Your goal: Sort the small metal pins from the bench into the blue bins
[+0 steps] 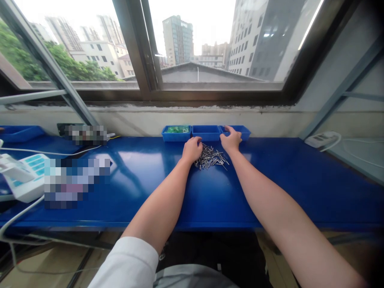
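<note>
A loose pile of thin metal pins [210,158], too small to name more exactly, lies on the blue table. At the pile's left edge rests my left hand [192,150], its fingers bent together; whatever may be in them is hidden. My right hand [231,141] is at the front of the right blue bin [245,135], thumb and forefinger apart, with nothing visible between them. The middle blue bin [206,136] and the left blue bin [177,137] stand beside it in a row. Green plastic packaging [177,129] fills the left one.
The blue table [144,192] runs below a window. A white device with blue compartments [33,172] and cables stands at the left. Another blue bin [22,133] is farther left. A white power strip [322,139] lies at the right by a metal frame [339,92].
</note>
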Available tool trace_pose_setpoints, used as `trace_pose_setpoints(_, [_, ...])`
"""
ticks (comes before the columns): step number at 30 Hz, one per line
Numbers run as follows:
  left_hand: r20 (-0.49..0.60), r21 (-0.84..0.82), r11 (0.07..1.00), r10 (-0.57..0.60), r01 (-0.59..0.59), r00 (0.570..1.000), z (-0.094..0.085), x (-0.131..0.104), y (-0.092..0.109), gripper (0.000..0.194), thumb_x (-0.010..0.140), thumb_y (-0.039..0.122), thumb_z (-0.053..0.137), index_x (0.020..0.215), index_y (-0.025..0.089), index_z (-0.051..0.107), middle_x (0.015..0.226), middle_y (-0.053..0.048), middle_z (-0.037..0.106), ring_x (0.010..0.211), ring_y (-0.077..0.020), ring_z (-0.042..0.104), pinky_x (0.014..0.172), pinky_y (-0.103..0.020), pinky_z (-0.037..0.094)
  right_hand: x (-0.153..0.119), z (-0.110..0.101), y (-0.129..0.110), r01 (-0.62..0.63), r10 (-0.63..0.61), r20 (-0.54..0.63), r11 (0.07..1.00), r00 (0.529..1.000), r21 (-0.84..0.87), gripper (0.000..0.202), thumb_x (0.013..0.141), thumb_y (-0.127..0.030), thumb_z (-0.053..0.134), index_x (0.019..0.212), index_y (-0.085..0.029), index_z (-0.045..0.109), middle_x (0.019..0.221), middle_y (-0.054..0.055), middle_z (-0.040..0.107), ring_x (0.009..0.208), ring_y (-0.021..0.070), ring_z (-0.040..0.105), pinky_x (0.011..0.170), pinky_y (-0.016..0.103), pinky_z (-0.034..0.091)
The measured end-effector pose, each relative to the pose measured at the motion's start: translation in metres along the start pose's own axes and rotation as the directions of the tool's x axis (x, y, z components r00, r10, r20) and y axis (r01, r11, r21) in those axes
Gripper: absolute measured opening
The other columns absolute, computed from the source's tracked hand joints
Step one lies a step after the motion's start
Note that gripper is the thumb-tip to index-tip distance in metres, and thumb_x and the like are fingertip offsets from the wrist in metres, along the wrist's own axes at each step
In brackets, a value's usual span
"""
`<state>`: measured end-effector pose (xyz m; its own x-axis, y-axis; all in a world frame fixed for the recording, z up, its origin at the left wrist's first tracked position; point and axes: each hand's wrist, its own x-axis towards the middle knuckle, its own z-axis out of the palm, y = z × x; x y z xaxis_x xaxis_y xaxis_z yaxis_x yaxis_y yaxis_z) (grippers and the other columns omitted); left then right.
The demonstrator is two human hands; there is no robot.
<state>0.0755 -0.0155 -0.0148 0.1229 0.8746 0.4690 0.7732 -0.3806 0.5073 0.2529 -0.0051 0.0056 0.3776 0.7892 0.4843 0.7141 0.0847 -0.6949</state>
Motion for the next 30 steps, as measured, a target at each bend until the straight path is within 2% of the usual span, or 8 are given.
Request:
trace_pose_setpoints(3, [0.007, 0.002, 0.999, -0.033, 0.033, 0.999, 0.000, 0.000, 0.000, 0.040, 0.085, 0.021, 0.047, 0.124, 0.016, 0.054, 0.113, -0.008, 0.065, 0.107, -0.0208, 0.058, 0.095, -0.031, 0.045, 0.002, 0.002, 0.007, -0.048, 0.050, 0.065, 0.999, 0.997, -0.020, 0.063, 0.068, -0.031, 0.059, 0.130, -0.020, 0.051, 0.122, 0.014, 0.057, 0.114, 0.0344, 0.038, 0.094, 0.050, 0.032])
trace_pose_setpoints(6, [0.017, 0.038, 0.998, -0.059, 0.058, 0.998, -0.001, 0.000, 0.000, 0.044, 0.085, 0.025, 0.047, 0.128, 0.015, 0.051, 0.117, -0.010, 0.063, 0.110, -0.0227, 0.057, 0.097, -0.033, 0.043, 0.001, 0.005, 0.012, -0.040, 0.043, 0.077, 0.998, 0.996, -0.041, 0.069, 0.067, -0.031, 0.061, 0.133, -0.020, 0.047, 0.126, 0.014, 0.053, 0.115, 0.0356, 0.037, 0.094, 0.050, 0.033])
trace_pose_setpoints(9, [0.063, 0.107, 0.992, -0.069, 0.062, 0.996, -0.002, -0.001, 0.002, 0.047, 0.086, 0.034, 0.045, 0.128, 0.013, 0.051, 0.125, -0.013, 0.059, 0.117, -0.0261, 0.053, 0.100, -0.036, 0.041, -0.004, 0.008, 0.011, 0.019, -0.013, 0.084, 0.997, 0.996, -0.071, 0.051, 0.069, -0.028, 0.059, 0.119, -0.018, 0.059, 0.119, 0.014, 0.055, 0.112, 0.0340, 0.039, 0.094, 0.047, 0.035])
trace_pose_setpoints(13, [0.215, 0.192, 0.981, -0.054, 0.013, 0.975, -0.001, -0.002, 0.004, 0.055, 0.086, 0.042, 0.041, 0.132, 0.014, 0.049, 0.139, -0.015, 0.048, 0.129, -0.0297, 0.042, 0.106, -0.042, 0.033, -0.011, 0.011, 0.003, 0.168, -0.160, 0.092, 0.982, 0.983, -0.086, 0.026, 0.071, -0.023, 0.057, 0.093, -0.016, 0.067, 0.105, 0.013, 0.059, 0.106, 0.0302, 0.044, 0.093, 0.043, 0.038])
trace_pose_setpoints(16, [0.307, 0.229, 0.973, -0.041, -0.032, 0.951, 0.000, -0.003, 0.005, 0.059, 0.086, 0.048, 0.037, 0.137, 0.018, 0.045, 0.147, -0.014, 0.038, 0.136, -0.0303, 0.032, 0.110, -0.045, 0.027, -0.015, 0.013, -0.002, 0.251, -0.238, 0.165, 0.966, 0.957, -0.060, 0.021, 0.072, -0.021, 0.054, 0.087, -0.016, 0.068, 0.096, 0.011, 0.063, 0.099, 0.0273, 0.050, 0.092, 0.039, 0.040])
trace_pose_setpoints(20, [0.364, 0.233, 0.971, -0.044, -0.046, 0.930, -0.001, -0.003, 0.006, 0.060, 0.088, 0.051, 0.032, 0.140, 0.024, 0.041, 0.151, -0.012, 0.032, 0.139, -0.0320, 0.026, 0.110, -0.049, 0.023, -0.017, 0.016, -0.002, 0.279, -0.248, 0.271, 0.957, 0.930, -0.082, 0.026, 0.075, -0.024, 0.053, 0.093, -0.018, 0.071, 0.104, 0.008, 0.067, 0.102, 0.0265, 0.053, 0.093, 0.037, 0.041])
trace_pose_setpoints(24, [0.391, 0.235, 0.971, -0.067, -0.029, 0.918, -0.002, -0.003, 0.006, 0.056, 0.089, 0.051, 0.029, 0.137, 0.027, 0.045, 0.149, -0.010, 0.036, 0.138, -0.0313, 0.028, 0.110, -0.049, 0.023, -0.017, 0.020, 0.002, 0.286, -0.216, 0.387, 0.949, 0.896, -0.133, 0.030, 0.077, -0.030, 0.054, 0.100, -0.021, 0.071, 0.107, 0.007, 0.069, 0.108, 0.0278, 0.055, 0.095, 0.039, 0.040])
trace_pose_setpoints(30, [0.338, 0.235, 0.966, 0.022, -0.107, 0.941, -0.002, -0.002, 0.008, 0.045, 0.090, 0.042, 0.031, 0.117, 0.022, 0.062, 0.130, -0.009, 0.058, 0.122, -0.0264, 0.049, 0.103, -0.041, 0.035, -0.017, 0.022, 0.003, 0.275, -0.195, 0.432, 0.953, 0.881, -0.130, 0.029, 0.077, -0.030, 0.054, 0.097, -0.022, 0.072, 0.103, 0.006, 0.071, 0.104, 0.0245, 0.061, 0.095, 0.034, 0.042])
